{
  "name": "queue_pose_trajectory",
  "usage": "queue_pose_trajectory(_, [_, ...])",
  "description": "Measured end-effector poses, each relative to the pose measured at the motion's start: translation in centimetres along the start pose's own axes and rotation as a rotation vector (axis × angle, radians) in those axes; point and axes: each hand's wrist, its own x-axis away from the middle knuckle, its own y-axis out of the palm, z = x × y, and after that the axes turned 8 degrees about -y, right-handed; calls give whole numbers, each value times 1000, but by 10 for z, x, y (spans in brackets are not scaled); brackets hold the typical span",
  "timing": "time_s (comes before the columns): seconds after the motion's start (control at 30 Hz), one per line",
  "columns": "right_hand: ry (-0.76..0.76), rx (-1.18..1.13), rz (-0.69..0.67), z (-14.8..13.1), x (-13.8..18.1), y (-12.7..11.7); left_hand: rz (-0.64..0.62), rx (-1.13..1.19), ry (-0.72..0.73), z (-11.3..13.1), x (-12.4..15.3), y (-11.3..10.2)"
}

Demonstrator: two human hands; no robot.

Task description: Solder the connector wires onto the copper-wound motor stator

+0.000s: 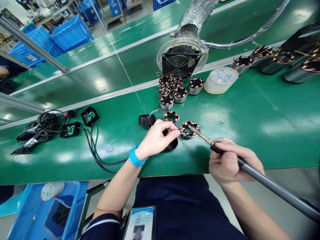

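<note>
My right hand (231, 161) is closed around a soldering iron (262, 180), whose tip touches a small motor stator with copper windings (190, 129) on the green bench. My left hand (156, 138), with a blue wristband, pinches something thin right beside that stator, probably a wire or solder, over a black round part (172, 145). A second stator (171, 116) with coloured leads and a black ring (146, 120) lie just behind my left hand.
Several more stators (175, 90) cluster in front of a fume extractor fan (180, 63) with a foil duct. A tape roll (220, 79) and larger stators (275, 58) sit to the right. Black cables and small boxes (70, 128) lie left. Blue bins (50, 213) stand below the bench.
</note>
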Motion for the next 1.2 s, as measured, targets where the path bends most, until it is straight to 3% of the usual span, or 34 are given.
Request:
queue_pose_trajectory(0.07, [-47,-16,-13,1,3,-5,7,2,3,0,0,0])
queue_pose_trajectory(0.27, [-40,26,-250,-2,2,-14,16,2,-13,-1,0,0])
queue_pose_trajectory(0.8, [58,88,-243,-4,9,-12,28,1,-13,-1,0,1])
queue_pose_trajectory(0.87, [77,109,-217,-5,8,-10,30,2,-15,-1,0,1])
queue_pose_trajectory(1.03, [48,84,58,-7,5,0,36,16,-31,-1,0,1])
queue_pose_trajectory(1.2, [129,15,99,-7,2,5,37,11,-27,-1,0,2])
